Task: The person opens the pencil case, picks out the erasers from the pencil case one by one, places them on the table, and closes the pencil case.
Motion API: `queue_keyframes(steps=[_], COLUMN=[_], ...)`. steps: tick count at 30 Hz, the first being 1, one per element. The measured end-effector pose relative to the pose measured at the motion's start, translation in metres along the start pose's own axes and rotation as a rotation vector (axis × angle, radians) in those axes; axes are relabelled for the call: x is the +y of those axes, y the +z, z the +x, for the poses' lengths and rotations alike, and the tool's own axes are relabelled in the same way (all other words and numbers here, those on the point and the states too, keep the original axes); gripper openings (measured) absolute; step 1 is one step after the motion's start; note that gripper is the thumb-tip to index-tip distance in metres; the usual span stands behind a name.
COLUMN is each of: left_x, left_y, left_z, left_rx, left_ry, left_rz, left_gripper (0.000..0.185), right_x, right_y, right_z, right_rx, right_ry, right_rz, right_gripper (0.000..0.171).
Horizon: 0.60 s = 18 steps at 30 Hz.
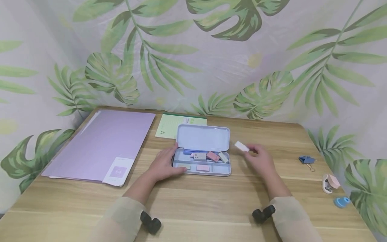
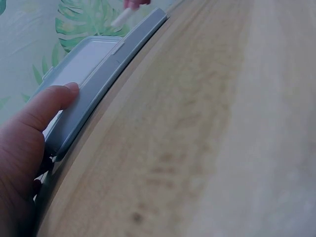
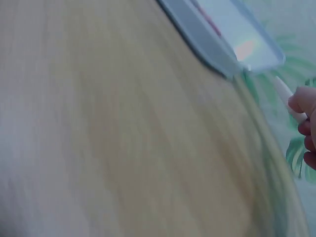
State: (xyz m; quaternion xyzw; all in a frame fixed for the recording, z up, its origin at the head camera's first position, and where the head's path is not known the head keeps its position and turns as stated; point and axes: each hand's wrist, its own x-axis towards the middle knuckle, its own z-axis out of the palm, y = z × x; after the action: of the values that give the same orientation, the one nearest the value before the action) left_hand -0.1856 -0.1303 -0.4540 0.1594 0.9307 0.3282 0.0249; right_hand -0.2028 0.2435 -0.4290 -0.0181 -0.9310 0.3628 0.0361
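Note:
A light blue pencil case (image 1: 203, 137) lies on the table with its lid raised toward the back. My left hand (image 1: 163, 164) grips its left end, the thumb over the front wall in the left wrist view and the other fingers partly hidden. Between thumb and fingers, my right hand (image 1: 262, 162) pinches a white eraser (image 1: 241, 146), held to the right of the case. Inside the case are a grey-white eraser (image 1: 200, 157), a reddish-pink eraser (image 1: 213, 156), a pale green-white eraser (image 1: 223, 157), a pink eraser (image 1: 203, 167) and a blue pen (image 1: 191, 152).
A large purple folder (image 1: 105, 144) covers the table's left side. Behind the case lies a green notebook (image 1: 166, 126). Along the right edge stand a blue binder clip (image 1: 306, 159), a pink-white stapler (image 1: 331, 183) and a small blue cone-shaped object (image 1: 342, 202).

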Motion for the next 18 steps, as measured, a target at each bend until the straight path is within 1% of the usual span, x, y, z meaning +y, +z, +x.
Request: queue_keyframes(steps=[3, 5, 11, 14, 16, 18], left_x=[0.001, 0.001, 0.000, 0.000, 0.000, -0.001], left_y=[0.000, 0.000, 0.000, 0.001, 0.001, 0.001], left_z=[0.000, 0.000, 0.000, 0.000, 0.001, 0.001], left_rx=[0.005, 0.005, -0.002, -0.004, -0.004, -0.001], left_ry=[0.004, 0.004, -0.006, -0.010, -0.009, -0.006], left_rz=[-0.001, -0.001, -0.004, -0.004, -0.001, 0.001], left_gripper=[0.110, 0.110, 0.110, 0.111, 0.111, 0.111], right_x=[0.018, 0.026, 0.032, 0.028, 0.021, 0.009], right_y=[-0.005, -0.006, -0.006, -0.005, -0.002, 0.003], right_z=[-0.002, -0.003, -0.006, -0.007, -0.007, -0.007], right_rx=[0.007, 0.004, -0.008, 0.010, 0.025, 0.031], right_ry=[0.042, 0.060, 0.058, 0.024, -0.024, -0.088], right_rz=[-0.036, -0.057, -0.090, -0.124, -0.128, -0.110], right_gripper=[0.042, 0.042, 0.044, 0.048, 0.049, 0.047])
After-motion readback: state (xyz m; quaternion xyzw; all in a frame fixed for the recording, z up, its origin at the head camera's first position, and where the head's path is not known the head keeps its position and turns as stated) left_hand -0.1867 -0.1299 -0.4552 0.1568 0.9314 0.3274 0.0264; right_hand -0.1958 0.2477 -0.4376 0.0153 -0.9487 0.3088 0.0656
